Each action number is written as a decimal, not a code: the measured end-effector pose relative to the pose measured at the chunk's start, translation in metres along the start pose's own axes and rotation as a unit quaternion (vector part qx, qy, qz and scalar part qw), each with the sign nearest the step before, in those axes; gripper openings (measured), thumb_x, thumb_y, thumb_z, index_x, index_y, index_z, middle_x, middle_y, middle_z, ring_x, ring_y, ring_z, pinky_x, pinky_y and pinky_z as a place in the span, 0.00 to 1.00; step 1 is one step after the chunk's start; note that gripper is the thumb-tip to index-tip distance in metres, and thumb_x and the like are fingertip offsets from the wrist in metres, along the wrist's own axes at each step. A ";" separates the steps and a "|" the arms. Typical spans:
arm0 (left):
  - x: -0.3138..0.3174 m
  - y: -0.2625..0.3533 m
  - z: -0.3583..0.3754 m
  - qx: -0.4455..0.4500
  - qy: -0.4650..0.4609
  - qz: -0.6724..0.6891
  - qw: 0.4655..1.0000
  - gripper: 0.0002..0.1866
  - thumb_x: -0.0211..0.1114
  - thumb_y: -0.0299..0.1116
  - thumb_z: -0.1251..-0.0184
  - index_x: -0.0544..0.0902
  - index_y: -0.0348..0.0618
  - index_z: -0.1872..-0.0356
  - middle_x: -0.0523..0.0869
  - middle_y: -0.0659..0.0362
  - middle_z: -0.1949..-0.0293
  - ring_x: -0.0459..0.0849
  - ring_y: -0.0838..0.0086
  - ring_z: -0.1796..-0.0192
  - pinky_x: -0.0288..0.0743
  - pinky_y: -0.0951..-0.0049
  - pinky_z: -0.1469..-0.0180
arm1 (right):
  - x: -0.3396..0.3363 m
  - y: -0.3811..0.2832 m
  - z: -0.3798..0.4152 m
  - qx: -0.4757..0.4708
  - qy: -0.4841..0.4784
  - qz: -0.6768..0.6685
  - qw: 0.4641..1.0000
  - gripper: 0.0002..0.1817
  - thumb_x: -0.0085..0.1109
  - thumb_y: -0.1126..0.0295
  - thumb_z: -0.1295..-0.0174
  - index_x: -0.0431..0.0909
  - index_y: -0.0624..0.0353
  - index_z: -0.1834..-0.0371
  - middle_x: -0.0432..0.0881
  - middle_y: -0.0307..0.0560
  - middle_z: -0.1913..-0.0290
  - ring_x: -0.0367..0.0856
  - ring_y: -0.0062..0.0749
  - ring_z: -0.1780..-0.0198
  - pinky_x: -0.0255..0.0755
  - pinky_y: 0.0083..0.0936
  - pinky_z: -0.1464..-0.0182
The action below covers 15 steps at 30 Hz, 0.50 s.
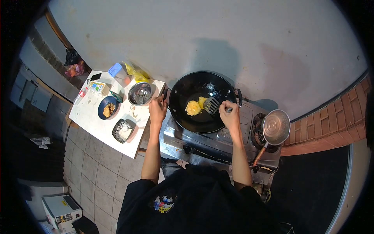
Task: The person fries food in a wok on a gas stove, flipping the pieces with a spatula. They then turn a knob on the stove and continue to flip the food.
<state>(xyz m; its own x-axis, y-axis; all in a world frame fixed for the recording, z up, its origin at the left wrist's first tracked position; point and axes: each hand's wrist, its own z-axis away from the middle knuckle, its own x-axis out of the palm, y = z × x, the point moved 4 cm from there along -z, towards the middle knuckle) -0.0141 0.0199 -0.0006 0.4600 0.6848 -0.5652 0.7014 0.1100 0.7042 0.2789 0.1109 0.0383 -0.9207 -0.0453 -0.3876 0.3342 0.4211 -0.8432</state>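
A black wok (187, 123) sits on the stove, with two yellow pieces of food (193, 108) lying inside it near the middle. My left hand (157, 108) is closed at the wok's left handle. In my right hand (229, 110) is the handle of a slotted spatula (211, 105), its head down in the wok and touching or right beside the smaller yellow piece (202, 102). The wok's right handle (239, 97) stands free just beyond my right hand.
A pot (276, 126) with a wooden handle stands on the right burner. The white table (87, 124) at left holds a metal bowl (140, 93), a blue bowl (102, 113) with food, a dark dish (123, 130) of white powder and a blue-lidded container (120, 75).
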 end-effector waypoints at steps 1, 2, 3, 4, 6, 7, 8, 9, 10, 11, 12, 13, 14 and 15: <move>-0.001 -0.002 0.007 0.006 0.001 -0.001 1.000 0.15 0.66 0.23 0.46 0.84 0.32 0.55 0.84 0.42 0.63 0.83 0.54 0.65 0.75 0.63 0.58 | -0.003 -0.006 0.004 0.004 -0.008 0.015 1.000 0.13 0.54 0.74 0.39 0.69 0.70 0.80 0.65 0.59 0.84 0.60 0.31 0.83 0.58 0.32 0.77; 0.000 -0.003 0.007 0.007 -0.001 -0.001 1.000 0.15 0.66 0.23 0.46 0.84 0.32 0.55 0.84 0.42 0.63 0.83 0.54 0.65 0.75 0.63 0.58 | -0.004 -0.009 0.003 0.003 -0.011 0.029 1.000 0.13 0.54 0.74 0.40 0.69 0.70 0.80 0.66 0.59 0.83 0.61 0.31 0.83 0.59 0.32 0.76; -0.001 -0.002 0.007 0.006 -0.001 -0.003 1.000 0.15 0.66 0.23 0.47 0.84 0.32 0.55 0.84 0.42 0.63 0.83 0.55 0.65 0.75 0.63 0.58 | -0.004 -0.008 0.002 0.004 -0.009 0.029 1.000 0.13 0.54 0.74 0.40 0.69 0.70 0.80 0.66 0.59 0.83 0.61 0.31 0.83 0.59 0.32 0.76; -0.002 0.000 0.007 0.004 -0.001 -0.005 1.000 0.15 0.66 0.23 0.47 0.84 0.31 0.55 0.84 0.43 0.63 0.83 0.55 0.65 0.75 0.63 0.59 | -0.004 -0.006 0.001 0.002 -0.009 0.031 0.999 0.13 0.54 0.74 0.40 0.69 0.70 0.80 0.66 0.59 0.83 0.61 0.32 0.83 0.59 0.32 0.76; -0.003 0.002 0.007 0.000 -0.006 -0.003 1.000 0.15 0.66 0.23 0.47 0.84 0.31 0.55 0.84 0.42 0.64 0.83 0.54 0.65 0.75 0.63 0.59 | -0.003 -0.002 -0.001 0.001 -0.007 0.034 0.999 0.13 0.54 0.74 0.40 0.69 0.70 0.80 0.66 0.59 0.83 0.61 0.32 0.83 0.59 0.32 0.76; -0.003 0.002 0.006 -0.005 -0.009 -0.001 1.000 0.16 0.66 0.23 0.47 0.83 0.31 0.55 0.84 0.42 0.64 0.83 0.54 0.64 0.75 0.63 0.60 | -0.002 0.000 -0.002 0.001 -0.009 0.040 0.999 0.13 0.54 0.74 0.40 0.69 0.70 0.80 0.66 0.59 0.83 0.61 0.33 0.83 0.59 0.32 0.76; -0.002 0.001 0.006 -0.003 -0.012 -0.001 1.000 0.16 0.66 0.23 0.47 0.83 0.31 0.55 0.84 0.42 0.64 0.83 0.54 0.64 0.75 0.63 0.60 | -0.001 0.003 -0.002 0.001 -0.011 0.046 0.999 0.12 0.55 0.74 0.41 0.69 0.69 0.80 0.67 0.58 0.83 0.62 0.34 0.83 0.59 0.32 0.76; -0.003 0.001 0.006 0.016 -0.005 -0.006 1.000 0.15 0.66 0.23 0.47 0.84 0.31 0.56 0.84 0.42 0.64 0.83 0.53 0.64 0.75 0.62 0.60 | 0.000 0.005 0.001 0.006 -0.007 0.044 0.999 0.12 0.55 0.74 0.41 0.69 0.69 0.80 0.67 0.58 0.83 0.62 0.34 0.83 0.59 0.32 0.76; -0.003 0.003 -0.001 0.038 0.008 -0.009 0.999 0.15 0.67 0.24 0.46 0.84 0.31 0.56 0.84 0.42 0.65 0.83 0.52 0.64 0.75 0.62 0.60 | 0.002 0.005 -0.004 -0.005 -0.001 0.033 0.999 0.12 0.55 0.74 0.42 0.69 0.69 0.80 0.67 0.58 0.83 0.63 0.35 0.83 0.60 0.32 0.76; -0.003 0.002 -0.002 0.041 0.008 -0.009 0.999 0.15 0.67 0.24 0.46 0.84 0.31 0.56 0.84 0.42 0.65 0.83 0.52 0.64 0.75 0.62 0.60 | 0.003 0.005 -0.004 -0.013 0.001 0.022 1.000 0.12 0.56 0.74 0.42 0.70 0.69 0.81 0.68 0.57 0.83 0.64 0.36 0.83 0.60 0.32 0.76; -0.004 0.003 -0.002 0.034 0.000 -0.003 0.999 0.15 0.67 0.24 0.46 0.84 0.31 0.57 0.83 0.41 0.65 0.83 0.51 0.64 0.75 0.62 0.60 | 0.004 0.000 -0.003 -0.013 0.004 0.022 1.000 0.12 0.56 0.74 0.42 0.70 0.69 0.81 0.68 0.57 0.83 0.64 0.36 0.83 0.60 0.32 0.76; -0.005 0.003 -0.003 0.027 -0.007 0.003 1.000 0.14 0.67 0.24 0.46 0.84 0.31 0.57 0.83 0.41 0.65 0.83 0.51 0.64 0.75 0.61 0.60 | 0.004 -0.004 -0.002 -0.003 0.007 0.024 1.000 0.12 0.56 0.74 0.43 0.70 0.69 0.81 0.68 0.57 0.83 0.64 0.36 0.83 0.60 0.32 0.76; -0.004 0.004 -0.004 0.030 -0.007 0.004 1.000 0.14 0.67 0.24 0.46 0.84 0.31 0.57 0.83 0.41 0.65 0.83 0.51 0.64 0.75 0.61 0.60 | 0.004 -0.007 0.000 0.008 0.010 0.027 1.000 0.11 0.56 0.74 0.44 0.70 0.68 0.81 0.69 0.56 0.83 0.64 0.37 0.83 0.60 0.32 0.76; -0.004 0.003 -0.004 0.033 -0.006 -0.001 0.999 0.14 0.67 0.25 0.46 0.84 0.31 0.57 0.83 0.41 0.66 0.83 0.50 0.64 0.75 0.61 0.60 | 0.003 -0.008 0.001 0.007 0.012 0.027 1.000 0.11 0.56 0.74 0.44 0.70 0.68 0.81 0.69 0.56 0.83 0.64 0.37 0.83 0.60 0.32 0.76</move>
<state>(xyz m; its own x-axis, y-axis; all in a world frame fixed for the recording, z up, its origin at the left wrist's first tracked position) -0.0158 0.0207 0.0053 0.4652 0.6754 -0.5722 0.7363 0.0635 0.6736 0.2734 0.1068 0.0432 -0.9060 -0.0013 -0.4232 0.3854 0.4104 -0.8265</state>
